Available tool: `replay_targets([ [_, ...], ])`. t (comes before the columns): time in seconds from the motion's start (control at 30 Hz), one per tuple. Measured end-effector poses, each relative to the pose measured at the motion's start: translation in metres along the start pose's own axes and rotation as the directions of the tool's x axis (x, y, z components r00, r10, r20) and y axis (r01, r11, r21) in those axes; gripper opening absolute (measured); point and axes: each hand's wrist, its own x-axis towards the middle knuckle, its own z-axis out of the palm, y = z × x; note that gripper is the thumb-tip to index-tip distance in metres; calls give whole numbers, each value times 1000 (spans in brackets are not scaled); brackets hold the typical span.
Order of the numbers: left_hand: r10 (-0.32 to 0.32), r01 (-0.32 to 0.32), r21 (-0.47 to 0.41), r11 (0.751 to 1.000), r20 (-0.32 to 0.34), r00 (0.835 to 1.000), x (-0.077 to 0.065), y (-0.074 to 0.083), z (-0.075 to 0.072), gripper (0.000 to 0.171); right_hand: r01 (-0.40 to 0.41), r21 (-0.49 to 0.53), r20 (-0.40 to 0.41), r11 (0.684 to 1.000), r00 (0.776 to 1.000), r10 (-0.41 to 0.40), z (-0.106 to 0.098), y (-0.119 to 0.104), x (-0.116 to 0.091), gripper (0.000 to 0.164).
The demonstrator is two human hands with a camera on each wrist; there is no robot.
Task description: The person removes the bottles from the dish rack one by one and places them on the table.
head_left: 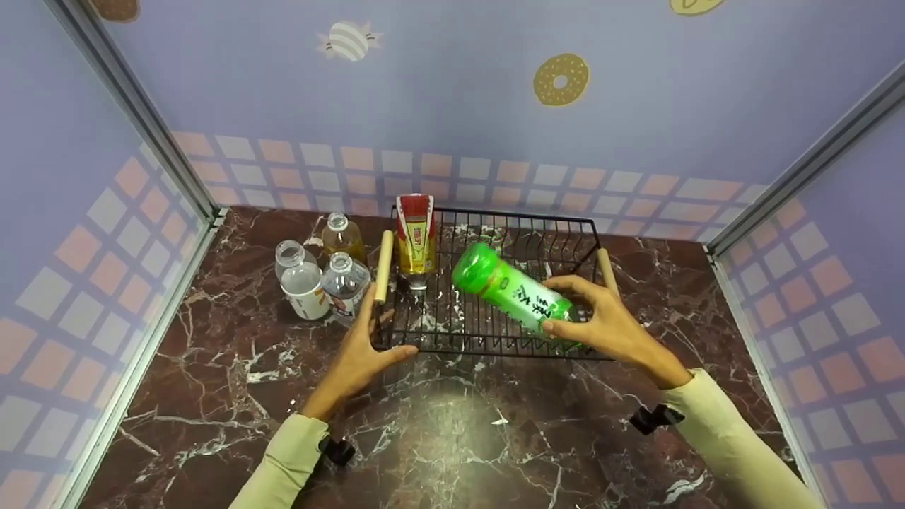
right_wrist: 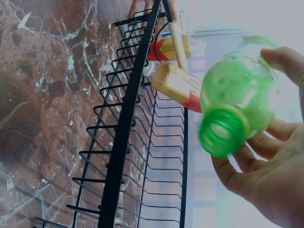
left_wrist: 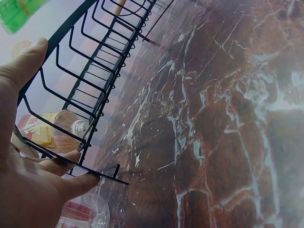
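Note:
My right hand [head_left: 601, 318] holds a green plastic bottle [head_left: 520, 293] over the wire rack [head_left: 495, 353]. The bottle is tilted, its base up to the left. In the right wrist view its uncapped neck [right_wrist: 222, 132] shows near my fingertips. My left hand [head_left: 364, 350] grips the rack's front left corner, thumb along the front side and fingers at the left end, as the left wrist view shows. Inside the rack, at its left end, a bottle with a red and yellow label [head_left: 416, 237] stands neck down, leaning against the back.
Several clear uncapped bottles stand left of the rack, among them one with a white label [head_left: 307, 297] and one with a yellowish lower part [head_left: 343, 240]. Wooden handles [head_left: 383, 265] top the rack's ends. Patterned panels [head_left: 452, 85] enclose the marbled tabletop [head_left: 459, 438].

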Motion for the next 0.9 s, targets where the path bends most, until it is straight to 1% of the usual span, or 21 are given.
replay_targets([
  [0.17,4,-4,-12,1000,8,1000,1,-2,0,135,7,-66,-27,998,1000,-9,3,-1,-1,55],
  [0.27,6,-6,5,1000,18,1000,0,-2,-2,134,19,-91,-20,996,1000,-21,5,0,-1,53],
  [0.37,5,-6,31,999,25,1000,-2,-2,-6,130,38,-76,6,996,999,-37,6,1,-2,53],
  [0.5,-3,1,45,999,27,1000,-7,1,-9,125,63,-43,23,997,998,-62,6,1,-3,51],
  [0.57,3,-4,59,998,21,1000,-10,3,-11,124,76,-62,17,995,997,-75,5,2,-3,51],
  [0.73,64,-66,132,989,19,998,-17,10,-13,122,89,-125,-12,988,996,-91,5,2,-5,52],
  [0.8,96,-98,176,980,19,995,-20,14,-14,121,79,-109,-2,991,997,-80,5,1,-6,53],
  [0.9,148,-147,249,957,14,989,-23,21,-15,120,65,-63,37,996,997,-63,6,-1,-9,54],
])
